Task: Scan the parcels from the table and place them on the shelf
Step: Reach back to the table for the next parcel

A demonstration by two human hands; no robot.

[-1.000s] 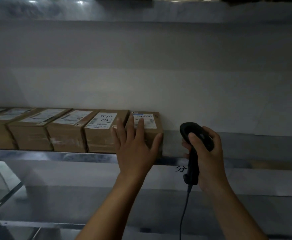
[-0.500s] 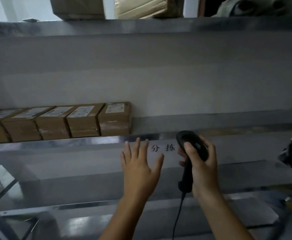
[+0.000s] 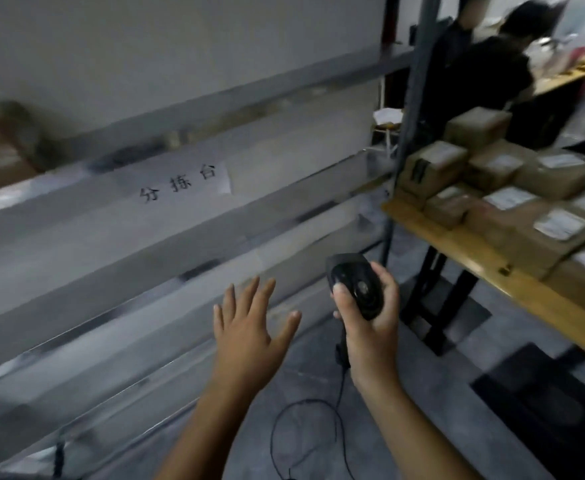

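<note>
Head view, motion-blurred. L hand (image 3: 249, 337) hangs in mid-air before the metal shelf (image 3: 180, 237), fingers spread, holding nothing. R hand (image 3: 370, 334) grips the black scanner (image 3: 356, 289), thumb on top; its cable (image 3: 304, 427) loops to the floor. The parcels (image 3: 512, 202) lie stacked on the wooden table (image 3: 457, 251) at right, apart from both hands. A brown smear at far left of the shelf is possibly another parcel.

The left hand (image 3: 249, 337) and right hand (image 3: 370, 330) are bare, forearms uncovered down to the near edge of view; the nails are short and plain.
</note>
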